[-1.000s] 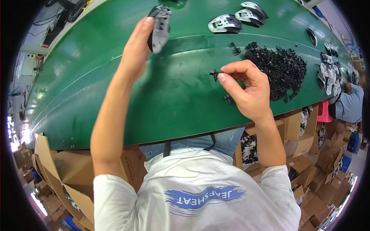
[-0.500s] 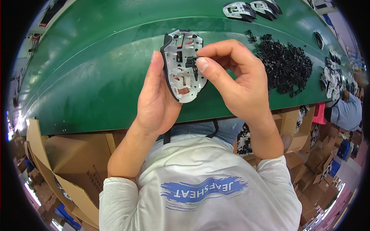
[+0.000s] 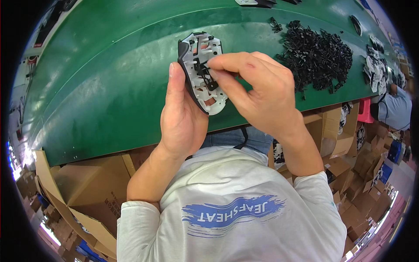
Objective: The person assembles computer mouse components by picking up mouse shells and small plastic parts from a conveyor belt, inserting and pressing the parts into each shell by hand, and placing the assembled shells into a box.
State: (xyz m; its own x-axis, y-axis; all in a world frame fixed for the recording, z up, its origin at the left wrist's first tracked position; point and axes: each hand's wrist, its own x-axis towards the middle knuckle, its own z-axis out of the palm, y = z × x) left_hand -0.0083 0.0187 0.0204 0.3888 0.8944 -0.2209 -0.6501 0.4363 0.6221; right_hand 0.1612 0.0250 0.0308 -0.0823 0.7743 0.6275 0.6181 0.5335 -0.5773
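My left hand (image 3: 183,122) grips a computer mouse shell (image 3: 214,108) from its left side and below, thumb upright along the dark edge. The shell's white hollow inside, with posts and openings, faces up. A small black plastic clip-like part (image 3: 210,83) lies within the middle of the shell, slanting across it. My right hand (image 3: 264,89) pinches at the upper end of this part with thumb and forefinger. Those fingertips partly cover the part, so whether it is seated cannot be made out.
On the green table (image 3: 113,87) a heap of black plastic parts (image 3: 316,56) lies to the right, one loose part (image 3: 276,25) beside it. White shells (image 3: 376,72) sit farther right. Cardboard boxes (image 3: 94,179) stand below the table edge. Another person (image 3: 395,109) is at far right.
The black part has moved left and deeper into the shell, and its angle has changed. My right hand has followed it. The whole view has shifted slightly.
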